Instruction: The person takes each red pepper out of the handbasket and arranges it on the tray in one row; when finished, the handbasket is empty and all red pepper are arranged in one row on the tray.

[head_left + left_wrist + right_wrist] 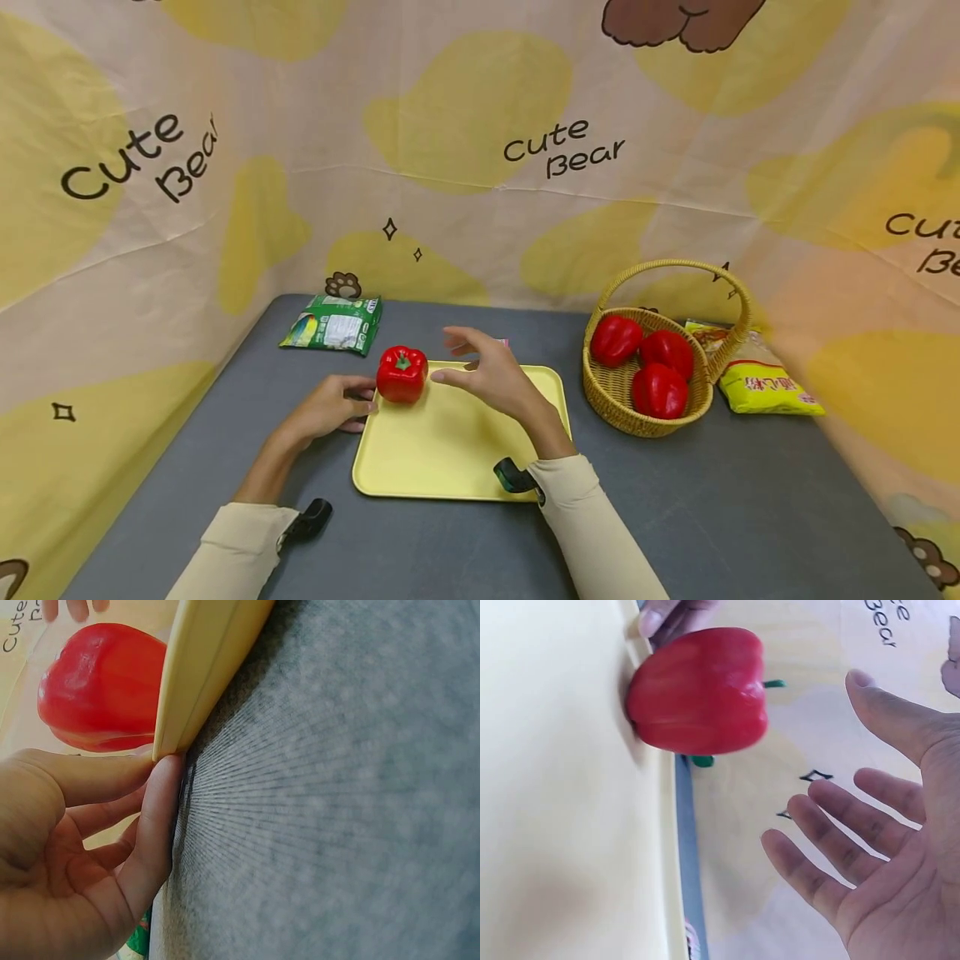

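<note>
A red bell pepper [402,377] with a green stem stands on the yellow tray [457,467], at its far left corner. My left hand [330,407] pinches the tray's left rim between thumb and forefinger, as the left wrist view makes plain. That hand is close beside the pepper [105,686]. Over the tray, to the right of the pepper, is my right hand [491,375]. In the right wrist view its fingers [847,851] are spread and hold nothing, apart from the pepper [701,691].
A wicker basket [611,408] with a tall handle holds three red peppers [660,392] at the right. Behind it lies a yellow packet [765,387]. A green packet [333,323] lies at the back left. Printed cloth [450,192] surrounds the grey table [720,517].
</note>
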Available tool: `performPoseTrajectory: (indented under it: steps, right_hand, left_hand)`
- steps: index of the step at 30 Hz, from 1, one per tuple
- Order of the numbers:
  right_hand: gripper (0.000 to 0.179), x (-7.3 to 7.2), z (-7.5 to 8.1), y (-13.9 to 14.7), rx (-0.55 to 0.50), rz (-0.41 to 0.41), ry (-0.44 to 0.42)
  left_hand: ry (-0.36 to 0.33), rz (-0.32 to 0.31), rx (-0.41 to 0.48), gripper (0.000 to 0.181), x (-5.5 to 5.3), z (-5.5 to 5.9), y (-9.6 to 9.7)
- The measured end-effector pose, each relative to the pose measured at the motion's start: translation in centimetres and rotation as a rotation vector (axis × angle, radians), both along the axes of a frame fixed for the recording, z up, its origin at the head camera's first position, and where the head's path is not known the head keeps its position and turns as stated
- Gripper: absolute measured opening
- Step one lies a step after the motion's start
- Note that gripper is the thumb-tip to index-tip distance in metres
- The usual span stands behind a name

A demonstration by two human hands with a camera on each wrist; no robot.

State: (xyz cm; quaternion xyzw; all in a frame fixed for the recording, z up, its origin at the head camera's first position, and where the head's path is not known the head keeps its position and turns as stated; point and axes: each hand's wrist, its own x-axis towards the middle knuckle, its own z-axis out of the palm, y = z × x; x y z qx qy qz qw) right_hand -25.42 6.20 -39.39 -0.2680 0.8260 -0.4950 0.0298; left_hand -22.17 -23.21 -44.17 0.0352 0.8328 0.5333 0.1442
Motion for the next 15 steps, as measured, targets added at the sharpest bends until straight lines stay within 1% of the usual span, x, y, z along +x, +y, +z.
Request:
performPoseTrajectory:
  steps: [4,7,15]
  right_hand:
    - [0.059,0.3,0.5,1.4,-0.041,-0.02,0.032]
    - [0.053,0.5,1.0,2.4,-0.049,-0.027,0.045]
    - [0.047,0.8,2.2,5.1,-0.038,-0.022,0.054]
  left_hand:
    - [0.0,0.0,-0.001,0.052,0.0,0.0,-0.1]
    - [0.0,-0.001,0.0,0.052,0.0,0.1,-0.1]
    - [-0.003,0.0,0.002,0.053,0.0,0.0,-0.1]
